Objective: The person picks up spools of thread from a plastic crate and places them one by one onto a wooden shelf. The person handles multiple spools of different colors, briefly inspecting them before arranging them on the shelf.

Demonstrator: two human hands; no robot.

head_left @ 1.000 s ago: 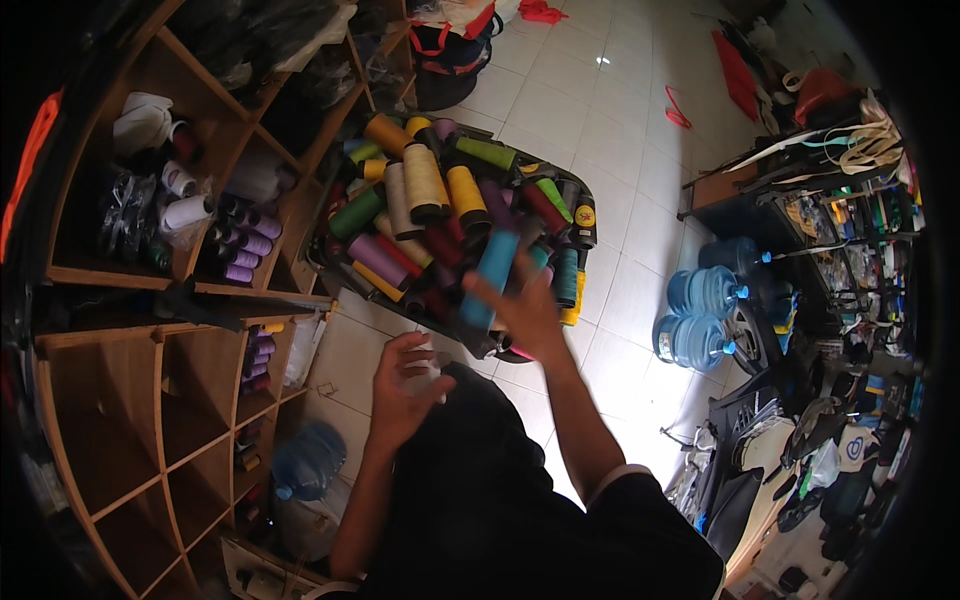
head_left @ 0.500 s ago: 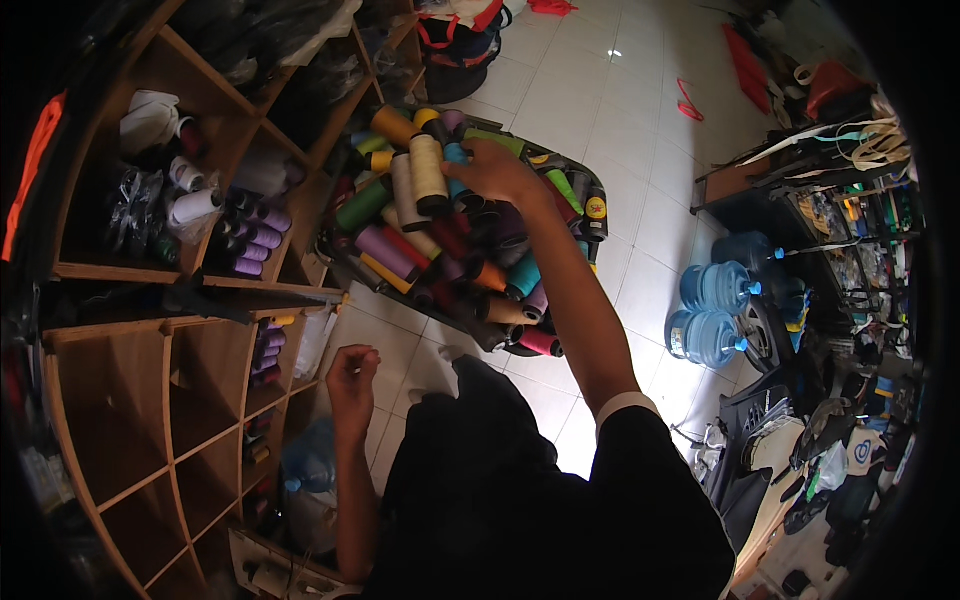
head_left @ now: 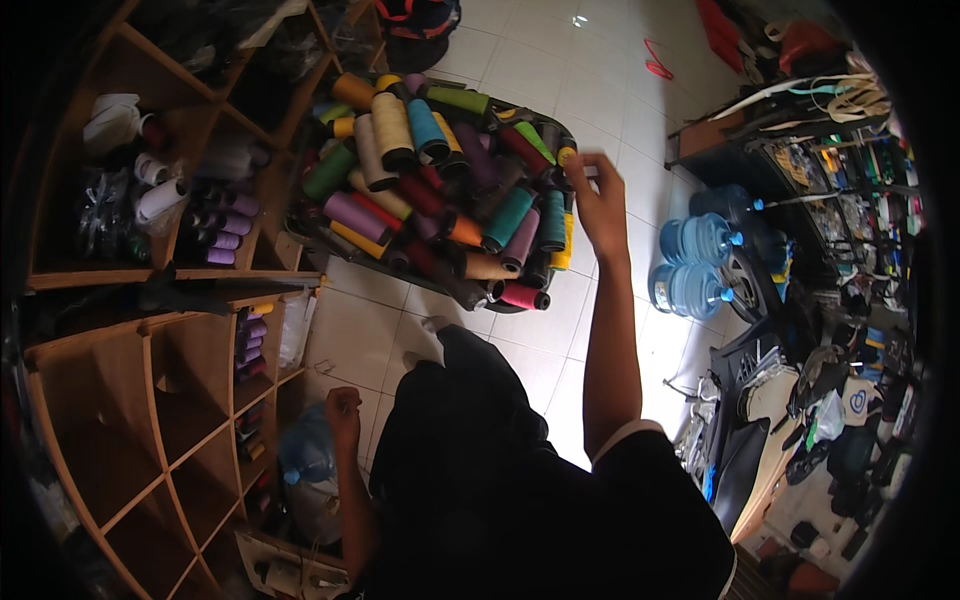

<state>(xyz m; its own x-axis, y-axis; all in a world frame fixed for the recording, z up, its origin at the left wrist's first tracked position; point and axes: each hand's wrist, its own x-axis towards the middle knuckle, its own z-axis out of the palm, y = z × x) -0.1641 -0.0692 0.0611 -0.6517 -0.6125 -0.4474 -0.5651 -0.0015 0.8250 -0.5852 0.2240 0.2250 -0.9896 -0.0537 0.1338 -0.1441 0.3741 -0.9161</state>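
A low dark-rimmed bin is heaped with thread cones of many colours. On top lie a cream thread cone, a grey-beige one and a blue one. My right hand hangs over the bin's right edge, fingertips beside a yellow-ended cone. Its fingers are apart, and I see no cone in its grasp; whether it touches the yellow end is unclear. My left hand is held low by the shelves, fingers curled in, with nothing visible in it.
Wooden shelving runs along the left, with purple thread cones in some compartments. Large blue water bottles stand on the tiled floor to the right. A crowded rack lies beyond them. Another water bottle sits below my left hand.
My right hand has left the blue cone and moved right to the bin's edge. My left hand has dropped lower. The view has shifted, with the bin now higher and further left.
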